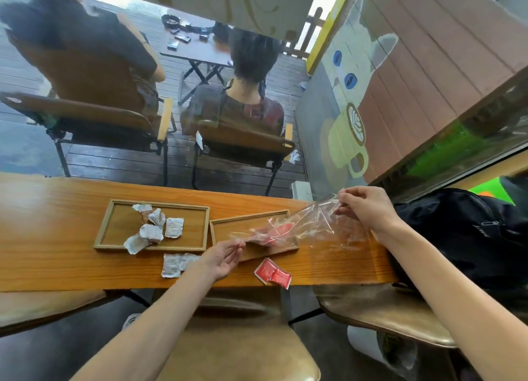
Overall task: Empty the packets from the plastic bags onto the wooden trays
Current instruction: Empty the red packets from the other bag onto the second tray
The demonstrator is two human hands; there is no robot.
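Observation:
A clear plastic bag (308, 223) stretches over the right wooden tray (225, 223), with red packets (281, 228) showing through it. My left hand (223, 258) pinches the bag's lower end near the tray's front. My right hand (365, 206) pinches the bag's raised end above the table's right edge. The left wooden tray (114, 229) holds several white packets (151, 232). Two white packets (174, 263) and two red packets (273, 273) lie on the table in front of the trays.
The wooden table (57, 255) runs left to right below a window. A black backpack (471, 235) sits on the chair at the right. A tan chair (243, 343) stands under me. Beyond the glass, two people sit on chairs.

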